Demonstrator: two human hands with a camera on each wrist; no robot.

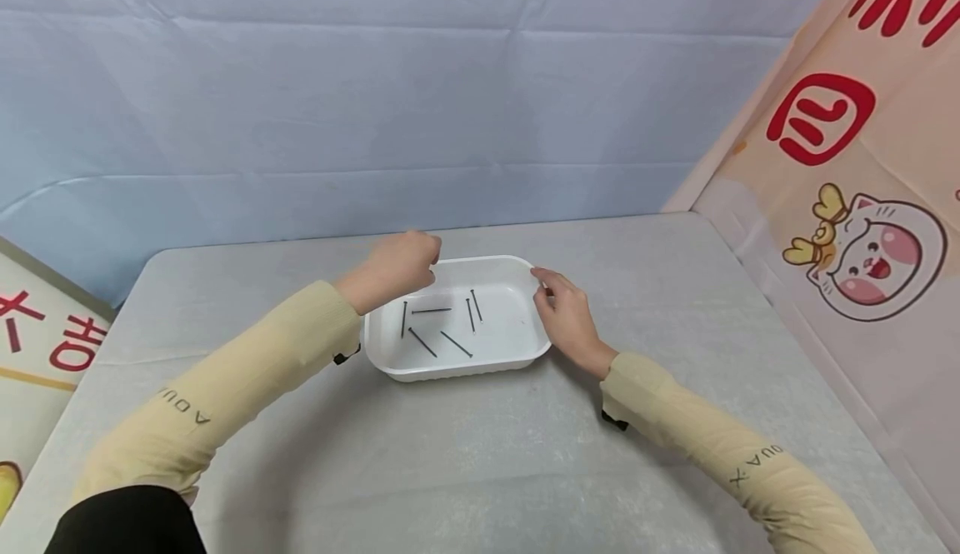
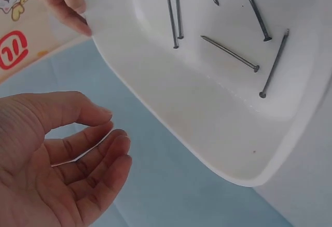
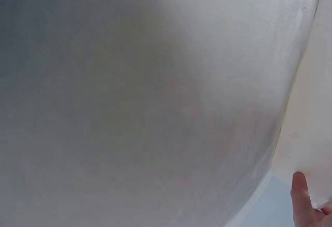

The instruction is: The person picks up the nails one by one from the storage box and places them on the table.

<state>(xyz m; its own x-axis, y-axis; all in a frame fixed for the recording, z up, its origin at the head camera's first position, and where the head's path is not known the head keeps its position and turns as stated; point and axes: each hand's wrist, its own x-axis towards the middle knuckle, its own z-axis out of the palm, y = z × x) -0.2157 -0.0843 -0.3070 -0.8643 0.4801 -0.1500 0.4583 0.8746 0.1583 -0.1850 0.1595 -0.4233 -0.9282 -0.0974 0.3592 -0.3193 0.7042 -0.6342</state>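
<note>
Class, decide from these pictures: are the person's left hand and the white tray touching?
Apart. The left wrist view shows it: a strip of blue cloth is visible between the left hand and the rim of the white tray.

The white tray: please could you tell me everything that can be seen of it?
The white tray is a shallow rounded rectangle, smooth and slightly glossy, apparently plastic, with sloping walls and a narrow rim. It sits open side up on the grey tabletop, long sides running roughly left to right. Six dark nails lie scattered on its floor. The right hand touches its right end; the left hand is near its far left corner, apart from it.
</note>
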